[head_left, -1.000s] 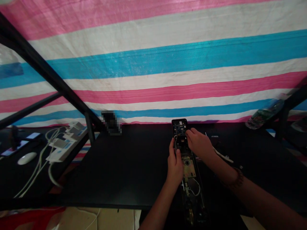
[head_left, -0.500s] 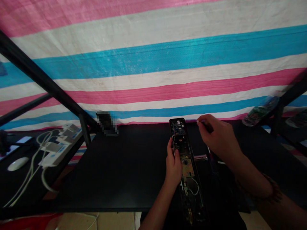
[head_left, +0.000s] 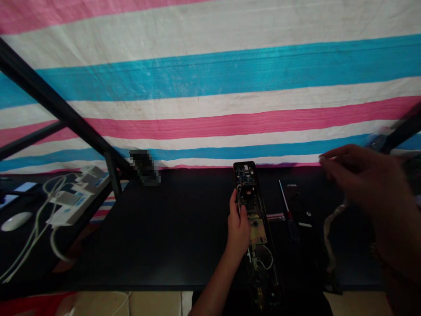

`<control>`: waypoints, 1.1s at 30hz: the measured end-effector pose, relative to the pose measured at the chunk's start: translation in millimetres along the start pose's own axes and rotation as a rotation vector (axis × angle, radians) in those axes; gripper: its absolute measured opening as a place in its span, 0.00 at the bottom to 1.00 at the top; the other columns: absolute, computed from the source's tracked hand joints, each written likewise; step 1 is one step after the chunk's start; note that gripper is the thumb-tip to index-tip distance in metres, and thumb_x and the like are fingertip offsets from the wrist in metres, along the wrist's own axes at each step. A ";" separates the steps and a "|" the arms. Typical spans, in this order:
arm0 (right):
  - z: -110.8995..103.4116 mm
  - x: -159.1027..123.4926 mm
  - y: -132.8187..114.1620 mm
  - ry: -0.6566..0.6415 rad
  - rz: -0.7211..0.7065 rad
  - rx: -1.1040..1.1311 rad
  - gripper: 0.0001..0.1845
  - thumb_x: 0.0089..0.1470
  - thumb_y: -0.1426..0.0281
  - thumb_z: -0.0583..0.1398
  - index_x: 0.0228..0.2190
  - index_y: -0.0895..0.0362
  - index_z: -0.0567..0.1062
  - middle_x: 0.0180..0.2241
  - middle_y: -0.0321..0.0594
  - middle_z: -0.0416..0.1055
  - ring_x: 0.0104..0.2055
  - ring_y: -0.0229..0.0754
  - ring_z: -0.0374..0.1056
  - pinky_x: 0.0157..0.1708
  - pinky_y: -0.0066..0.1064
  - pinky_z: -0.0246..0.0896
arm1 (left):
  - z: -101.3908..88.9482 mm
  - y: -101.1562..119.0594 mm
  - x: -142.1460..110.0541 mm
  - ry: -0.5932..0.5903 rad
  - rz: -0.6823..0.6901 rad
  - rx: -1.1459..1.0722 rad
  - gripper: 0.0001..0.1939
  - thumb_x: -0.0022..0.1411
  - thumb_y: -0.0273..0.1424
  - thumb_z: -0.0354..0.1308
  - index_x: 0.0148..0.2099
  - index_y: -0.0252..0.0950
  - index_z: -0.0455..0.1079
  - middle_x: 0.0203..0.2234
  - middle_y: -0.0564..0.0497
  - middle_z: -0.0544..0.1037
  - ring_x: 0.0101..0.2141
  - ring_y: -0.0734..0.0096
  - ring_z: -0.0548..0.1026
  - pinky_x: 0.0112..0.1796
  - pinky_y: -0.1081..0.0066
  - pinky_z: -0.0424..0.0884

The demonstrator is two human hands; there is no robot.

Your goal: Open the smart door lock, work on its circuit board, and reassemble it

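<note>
A long, narrow electronic lock body [head_left: 255, 232] lies lengthwise on the black table [head_left: 171, 228], its open back showing a circuit board, brass parts and white wires. My left hand [head_left: 238, 226] grips its left edge near the middle, fingers wrapped round. My right hand [head_left: 362, 184] hovers blurred above the table's right side, well apart from the lock. Its fingers are drawn together in a pinch, with a pale speck at the tips that is too small to name. A thin screwdriver [head_left: 285, 208] with a red handle lies just right of the lock.
A black cover plate [head_left: 301, 206] and a pale cable [head_left: 329, 237] lie right of the screwdriver. White power strips with cords [head_left: 72, 195] and a white mouse [head_left: 15, 220] sit on the neighbouring table at left. A black metal frame [head_left: 66, 116] and a striped tarp [head_left: 210, 87] stand behind.
My right hand left the upper part of the lock, rose and swung right with its fingers pinched. The left hand kept its grip. The screwdriver and cover plate became visible.
</note>
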State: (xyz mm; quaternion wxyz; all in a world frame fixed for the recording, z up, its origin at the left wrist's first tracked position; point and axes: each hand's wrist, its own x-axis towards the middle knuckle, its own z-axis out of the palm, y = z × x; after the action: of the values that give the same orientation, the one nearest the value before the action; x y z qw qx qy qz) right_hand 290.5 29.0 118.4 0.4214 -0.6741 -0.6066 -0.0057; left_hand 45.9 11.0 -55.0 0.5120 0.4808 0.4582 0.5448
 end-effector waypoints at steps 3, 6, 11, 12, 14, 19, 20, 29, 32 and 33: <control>52.7 6.4 36.9 -0.145 0.094 -0.029 0.13 0.49 0.58 0.61 0.28 0.55 0.77 0.21 0.40 0.75 0.22 0.44 0.71 0.24 0.32 0.59 | -0.6 1.1 0.2 -0.003 0.001 0.010 0.29 0.74 0.38 0.46 0.73 0.38 0.50 0.67 0.41 0.64 0.65 0.62 0.64 0.65 0.62 0.57; 97.3 6.7 87.1 -0.279 0.204 -0.075 0.08 0.49 0.65 0.60 0.28 0.55 0.77 0.26 0.41 0.78 0.29 0.46 0.75 0.31 0.33 0.64 | -1.2 0.7 0.3 -0.009 0.002 0.009 0.28 0.74 0.38 0.46 0.73 0.39 0.50 0.67 0.42 0.64 0.66 0.62 0.63 0.65 0.62 0.57; 132.2 -5.0 127.9 -0.440 0.220 -0.283 0.08 0.54 0.68 0.60 0.33 0.58 0.79 0.34 0.46 0.80 0.37 0.48 0.77 0.37 0.33 0.66 | -1.9 -2.1 0.3 -0.005 0.026 0.024 0.28 0.74 0.38 0.46 0.72 0.39 0.51 0.68 0.43 0.62 0.67 0.64 0.61 0.66 0.63 0.55; 134.0 -7.3 128.2 -0.455 0.201 -0.308 0.09 0.56 0.68 0.60 0.35 0.58 0.80 0.35 0.47 0.80 0.39 0.48 0.77 0.38 0.33 0.66 | -1.9 -2.5 0.3 -0.005 0.026 0.023 0.28 0.74 0.38 0.46 0.72 0.40 0.50 0.68 0.44 0.62 0.67 0.64 0.61 0.66 0.63 0.55; 134.3 -10.6 123.7 -0.478 0.159 -0.357 0.11 0.59 0.68 0.58 0.39 0.59 0.79 0.37 0.49 0.80 0.40 0.49 0.77 0.40 0.33 0.66 | -1.8 -2.7 0.3 -0.005 0.022 0.020 0.28 0.74 0.38 0.46 0.72 0.40 0.51 0.68 0.44 0.63 0.66 0.64 0.62 0.66 0.63 0.55; 128.4 -14.1 82.4 -0.396 -0.049 -0.391 0.16 0.61 0.67 0.59 0.47 0.63 0.77 0.46 0.59 0.74 0.46 0.54 0.73 0.48 0.43 0.66 | -0.6 1.2 0.4 0.006 0.002 0.009 0.28 0.74 0.39 0.46 0.72 0.40 0.52 0.67 0.43 0.64 0.66 0.63 0.63 0.65 0.62 0.56; 128.5 -15.4 68.5 -0.359 -0.127 -0.305 0.17 0.61 0.67 0.58 0.48 0.62 0.77 0.48 0.58 0.73 0.49 0.54 0.72 0.50 0.44 0.66 | -0.4 2.2 0.4 0.009 0.004 0.005 0.28 0.74 0.39 0.47 0.72 0.40 0.52 0.67 0.43 0.64 0.66 0.62 0.63 0.65 0.62 0.56; 162.2 -50.1 -32.7 -0.370 -0.555 -0.063 0.15 0.60 0.72 0.59 0.48 0.58 0.79 0.59 0.57 0.67 0.63 0.62 0.58 0.55 0.55 0.57 | -1.3 -4.0 1.6 0.036 0.013 0.041 0.28 0.73 0.38 0.48 0.71 0.39 0.54 0.69 0.44 0.60 0.68 0.63 0.58 0.66 0.63 0.54; 168.5 -55.6 -37.2 -0.396 -0.534 -0.073 0.14 0.60 0.76 0.57 0.45 0.57 0.79 0.53 0.52 0.73 0.58 0.57 0.63 0.54 0.50 0.56 | -1.2 -8.9 2.5 0.024 0.037 0.035 0.27 0.73 0.36 0.47 0.71 0.40 0.53 0.69 0.44 0.61 0.68 0.62 0.59 0.67 0.59 0.53; 168.8 -56.3 -37.7 -0.393 -0.528 -0.065 0.14 0.60 0.77 0.57 0.43 0.57 0.79 0.50 0.50 0.74 0.56 0.55 0.65 0.53 0.48 0.57 | -1.0 -9.7 2.7 0.019 0.042 0.032 0.27 0.73 0.36 0.47 0.71 0.40 0.53 0.69 0.44 0.61 0.67 0.62 0.60 0.67 0.59 0.53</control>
State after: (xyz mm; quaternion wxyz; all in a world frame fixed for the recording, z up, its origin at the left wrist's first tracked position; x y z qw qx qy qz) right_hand 159.5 76.8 1.5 0.2584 -0.4950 -0.8296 -0.0036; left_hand 45.9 14.1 -64.5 0.4883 0.4932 0.4616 0.5525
